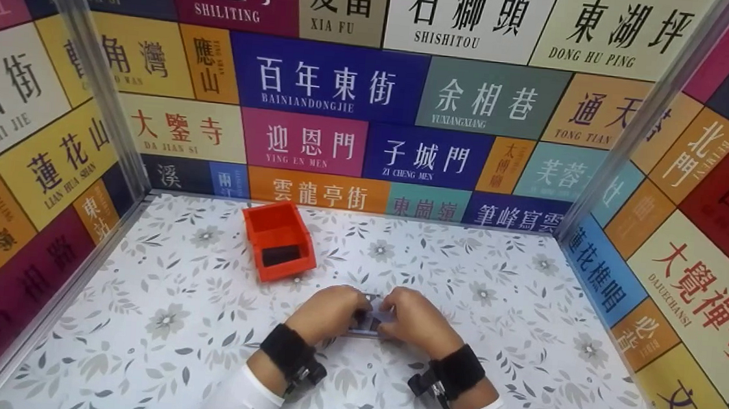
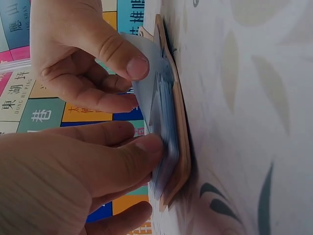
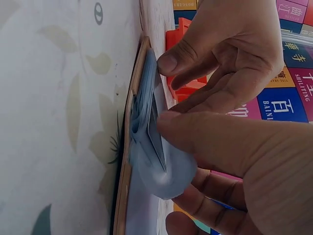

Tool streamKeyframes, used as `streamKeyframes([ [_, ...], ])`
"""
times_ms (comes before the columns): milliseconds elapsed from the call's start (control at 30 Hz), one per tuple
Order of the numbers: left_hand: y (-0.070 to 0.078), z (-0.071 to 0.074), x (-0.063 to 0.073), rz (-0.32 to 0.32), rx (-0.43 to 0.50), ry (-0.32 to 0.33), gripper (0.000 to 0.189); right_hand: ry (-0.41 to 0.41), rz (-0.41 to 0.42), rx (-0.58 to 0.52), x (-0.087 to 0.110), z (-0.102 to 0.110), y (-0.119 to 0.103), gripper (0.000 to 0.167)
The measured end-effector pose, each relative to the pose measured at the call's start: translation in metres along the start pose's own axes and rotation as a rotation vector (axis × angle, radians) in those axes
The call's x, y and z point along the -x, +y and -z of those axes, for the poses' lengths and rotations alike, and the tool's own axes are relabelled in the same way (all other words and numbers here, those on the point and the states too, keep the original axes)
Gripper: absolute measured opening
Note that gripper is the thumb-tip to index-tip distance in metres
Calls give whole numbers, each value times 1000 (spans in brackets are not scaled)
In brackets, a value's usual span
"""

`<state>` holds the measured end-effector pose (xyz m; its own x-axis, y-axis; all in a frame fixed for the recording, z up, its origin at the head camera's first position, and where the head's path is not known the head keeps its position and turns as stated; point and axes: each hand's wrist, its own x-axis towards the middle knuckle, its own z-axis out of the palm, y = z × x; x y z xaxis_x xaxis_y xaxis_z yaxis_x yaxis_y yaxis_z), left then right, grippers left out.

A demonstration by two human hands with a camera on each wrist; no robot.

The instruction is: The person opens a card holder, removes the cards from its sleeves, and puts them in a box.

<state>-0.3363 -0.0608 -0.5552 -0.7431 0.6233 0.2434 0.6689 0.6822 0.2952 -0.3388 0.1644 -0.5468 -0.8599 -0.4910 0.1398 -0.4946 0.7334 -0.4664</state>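
A card holder [image 1: 366,327] with a brown cover [image 2: 182,142] and a stack of clear plastic sleeves [image 2: 168,117] lies opened out on the table between both hands. My right hand [image 1: 417,319] pinches one clear sleeve [image 3: 168,171] between thumb and fingers, and that sleeve bends up off the stack. A thin dark-edged card [image 3: 155,139] shows at this sleeve. On the other side, my left hand [image 1: 333,311] has its thumb and curled fingers at the edge of the sleeves, gripping there. From the head view the fingers hide much of the holder.
An orange-red plastic bin [image 1: 278,240] stands beyond the hands to the left, with a dark flat thing [image 1: 281,254] inside. The table [image 1: 164,358] has a floral cover. Panels printed with place names [image 1: 335,79] enclose it at the back and sides.
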Motion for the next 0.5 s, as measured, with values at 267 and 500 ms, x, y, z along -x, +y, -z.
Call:
streamKeyframes([
  [267,1,-1,0,38,-40,-3,25,89,-61,13,-3,4,2,18],
  [500,2,-1,1,49,-41,-13,26,177,-199,5,-3,5,12,38],
])
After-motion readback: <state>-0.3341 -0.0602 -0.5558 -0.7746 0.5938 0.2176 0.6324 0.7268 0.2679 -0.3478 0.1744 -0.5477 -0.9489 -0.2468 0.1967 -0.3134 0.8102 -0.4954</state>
